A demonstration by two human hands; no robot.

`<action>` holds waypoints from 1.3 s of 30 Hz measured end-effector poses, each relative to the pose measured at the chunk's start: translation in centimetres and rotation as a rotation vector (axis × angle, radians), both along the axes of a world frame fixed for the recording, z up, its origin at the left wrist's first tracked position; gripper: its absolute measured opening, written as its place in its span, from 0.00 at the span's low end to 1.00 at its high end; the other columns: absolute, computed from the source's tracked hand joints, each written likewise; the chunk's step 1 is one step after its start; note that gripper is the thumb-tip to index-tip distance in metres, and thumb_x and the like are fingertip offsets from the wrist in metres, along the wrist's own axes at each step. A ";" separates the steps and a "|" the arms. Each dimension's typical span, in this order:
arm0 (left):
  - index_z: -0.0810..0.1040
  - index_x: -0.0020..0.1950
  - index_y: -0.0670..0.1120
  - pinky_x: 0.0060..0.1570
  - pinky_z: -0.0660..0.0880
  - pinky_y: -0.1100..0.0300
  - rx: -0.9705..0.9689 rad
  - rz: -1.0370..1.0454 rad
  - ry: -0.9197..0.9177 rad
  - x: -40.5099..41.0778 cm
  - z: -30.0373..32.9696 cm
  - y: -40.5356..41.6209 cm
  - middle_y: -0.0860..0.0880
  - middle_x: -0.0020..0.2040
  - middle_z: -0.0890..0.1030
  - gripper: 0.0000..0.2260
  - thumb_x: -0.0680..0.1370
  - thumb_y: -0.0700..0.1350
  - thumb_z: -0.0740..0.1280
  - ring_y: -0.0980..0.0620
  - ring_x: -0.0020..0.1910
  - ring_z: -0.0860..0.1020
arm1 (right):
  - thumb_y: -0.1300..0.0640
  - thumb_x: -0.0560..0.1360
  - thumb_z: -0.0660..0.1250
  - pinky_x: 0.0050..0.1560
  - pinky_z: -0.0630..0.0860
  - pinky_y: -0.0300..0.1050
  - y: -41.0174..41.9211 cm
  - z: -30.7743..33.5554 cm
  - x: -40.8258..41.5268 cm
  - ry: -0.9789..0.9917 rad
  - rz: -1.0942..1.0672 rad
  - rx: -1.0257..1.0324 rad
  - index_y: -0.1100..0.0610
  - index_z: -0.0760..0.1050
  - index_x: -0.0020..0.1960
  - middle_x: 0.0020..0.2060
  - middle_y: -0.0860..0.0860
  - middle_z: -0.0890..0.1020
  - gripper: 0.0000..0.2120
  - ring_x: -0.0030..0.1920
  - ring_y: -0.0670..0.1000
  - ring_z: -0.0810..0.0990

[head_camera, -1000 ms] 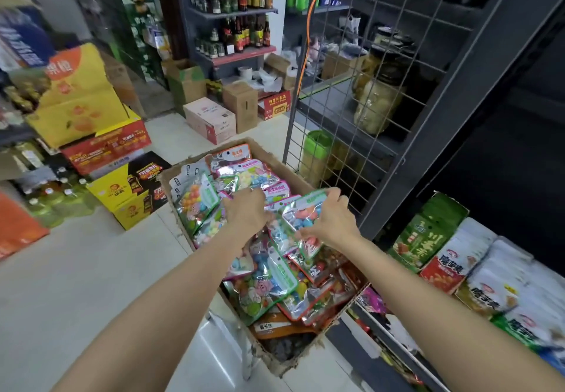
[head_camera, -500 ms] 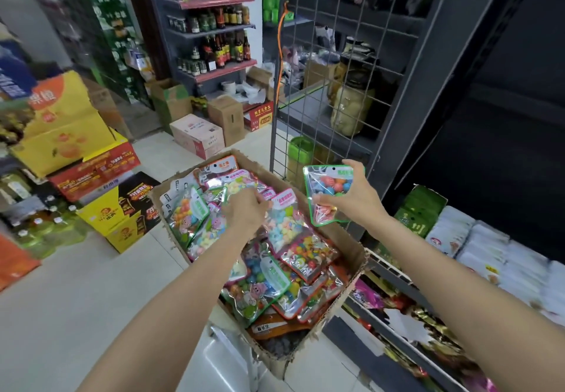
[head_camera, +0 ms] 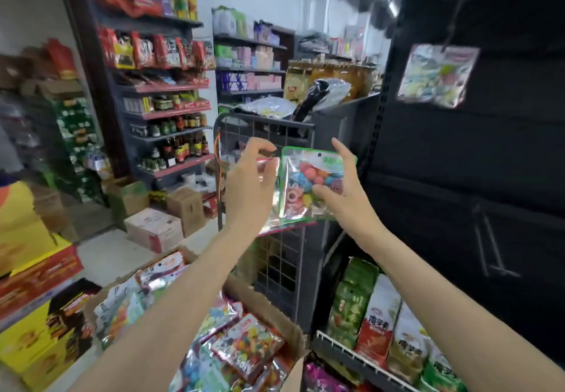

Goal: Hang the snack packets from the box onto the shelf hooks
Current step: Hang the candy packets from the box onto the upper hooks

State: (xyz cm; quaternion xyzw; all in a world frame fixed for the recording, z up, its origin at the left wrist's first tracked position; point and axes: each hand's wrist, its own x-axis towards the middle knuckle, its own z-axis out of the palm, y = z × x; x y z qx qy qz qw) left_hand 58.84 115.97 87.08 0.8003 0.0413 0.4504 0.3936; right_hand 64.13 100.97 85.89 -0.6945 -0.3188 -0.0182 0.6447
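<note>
My right hand [head_camera: 342, 189] holds a green-edged clear snack packet [head_camera: 308, 186] of coloured sweets upright at chest height. My left hand [head_camera: 250, 183] pinches a pink-edged clear packet [head_camera: 270, 223] that sits mostly behind the green one. Below my forearms, the open cardboard box [head_camera: 272, 306] holds several more candy packets [head_camera: 244, 342]. On the dark shelf panel at upper right, one packet [head_camera: 437, 75] hangs from a hook [head_camera: 455, 21]. Empty hooks [head_camera: 489, 245] stick out lower on that panel.
A grey wire-mesh rack [head_camera: 275, 257] stands behind the box. Bagged snacks [head_camera: 379, 324] fill a low shelf at lower right. Cardboard cartons [head_camera: 153, 229] sit on the floor. Bottle and snack shelves [head_camera: 171, 134] line the back wall. Yellow and red cartons [head_camera: 27, 257] stack at left.
Both hands have risen from the box to chest height, each with a packet. The view has swung upward and now shows the shelf panel with a hanging packet.
</note>
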 end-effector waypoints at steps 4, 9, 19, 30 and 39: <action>0.81 0.46 0.52 0.44 0.71 0.60 0.079 -0.027 -0.049 2.2 4.7 -3.5 0.50 0.47 0.80 0.11 0.77 0.37 0.64 0.54 0.42 0.75 | 0.61 0.76 0.67 0.57 0.78 0.55 -4.3 3.6 0.7 -0.165 -0.168 0.046 0.35 0.61 0.68 0.66 0.49 0.72 0.29 0.58 0.50 0.80; 0.83 0.53 0.46 0.51 0.73 0.61 0.224 -0.075 -0.097 4.3 9.2 -6.7 0.48 0.48 0.82 0.10 0.77 0.36 0.64 0.51 0.44 0.78 | 0.55 0.75 0.69 0.61 0.74 0.46 -8.5 7.9 2.1 -0.282 -0.444 0.033 0.45 0.72 0.64 0.55 0.37 0.76 0.19 0.58 0.43 0.77; 0.81 0.56 0.44 0.49 0.65 0.66 0.354 0.007 -0.201 5.4 14.3 -8.9 0.46 0.51 0.80 0.11 0.80 0.38 0.61 0.49 0.50 0.77 | 0.56 0.76 0.68 0.52 0.59 0.25 -11.2 15.7 6.2 -0.436 -0.656 -0.042 0.51 0.68 0.71 0.64 0.52 0.75 0.25 0.57 0.39 0.64; 0.82 0.55 0.44 0.52 0.71 0.62 0.329 -0.020 -0.232 6.4 15.5 -10.6 0.47 0.48 0.80 0.10 0.79 0.38 0.62 0.50 0.46 0.77 | 0.55 0.77 0.67 0.47 0.67 0.24 -11.8 15.7 7.6 -0.479 -0.702 -0.058 0.50 0.65 0.73 0.51 0.49 0.72 0.26 0.46 0.42 0.72; 0.82 0.53 0.44 0.49 0.72 0.62 0.296 -0.033 -0.298 7.4 15.3 -10.6 0.47 0.48 0.81 0.09 0.78 0.37 0.64 0.53 0.43 0.76 | 0.56 0.77 0.67 0.38 0.68 0.24 -12.4 15.1 8.1 -0.517 -0.718 -0.125 0.47 0.64 0.73 0.52 0.51 0.71 0.26 0.41 0.42 0.70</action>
